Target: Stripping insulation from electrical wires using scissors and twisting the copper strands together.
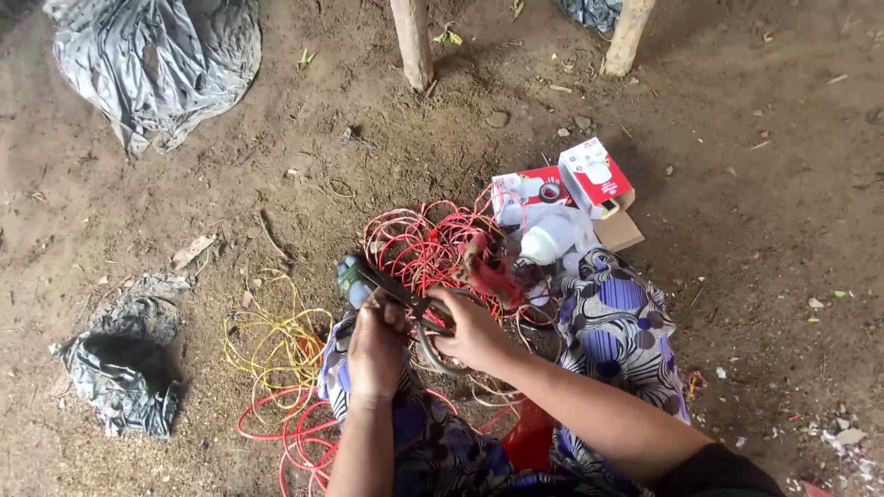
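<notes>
My right hand grips the handles of dark scissors, whose blades point up and left. My left hand is closed beside it, pinching something small at the blades; I cannot make out what. Just beyond the hands lies a tangled coil of red wire. A small green object sits at the scissors' tip. Both forearms rest over my lap, covered in blue and white patterned cloth.
Yellow wire and more red wire loop on the dirt at the left. Red and white cartons, a white bulb, a crumpled dark plastic sheet, a grey tarp and two wooden posts surround the spot.
</notes>
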